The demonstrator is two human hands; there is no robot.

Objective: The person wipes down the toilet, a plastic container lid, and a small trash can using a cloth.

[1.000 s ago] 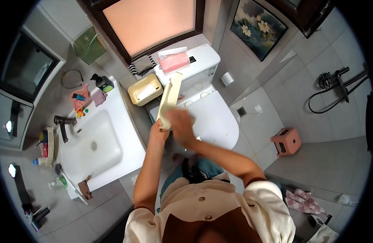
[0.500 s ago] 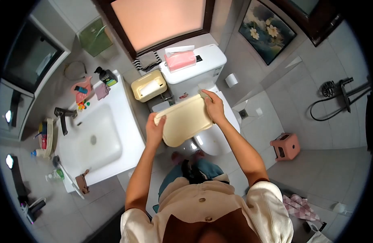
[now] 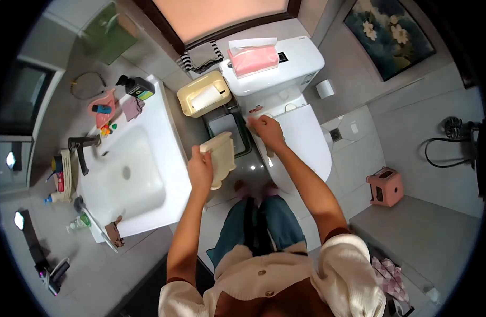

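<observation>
My left hand (image 3: 201, 170) is closed on the edge of a cream plastic lid (image 3: 222, 158), which is tilted steeply beside the sink counter. Over the left edge of the closed toilet (image 3: 301, 142) is my right hand (image 3: 268, 132), its fingers curled. A small beige piece shows beneath it, too hidden to name. Between the counter and the toilet, a dark-rimmed bin (image 3: 244, 138) stands on the floor, partly covered by the lid. Behind it sits a cream plastic box (image 3: 187, 108) with a white roll (image 3: 206, 97) inside.
A pink tissue pack (image 3: 253, 59) lies on the toilet tank (image 3: 301, 55). To the left is a white sink (image 3: 142, 185) with a dark faucet (image 3: 83, 150) and a black bottle (image 3: 140, 87). A pink stool (image 3: 385, 186) stands at right.
The right hand has let go of the lid and moved slightly left and down. The lid, now in my left hand alone, has swung from broad and level to steeply tilted.
</observation>
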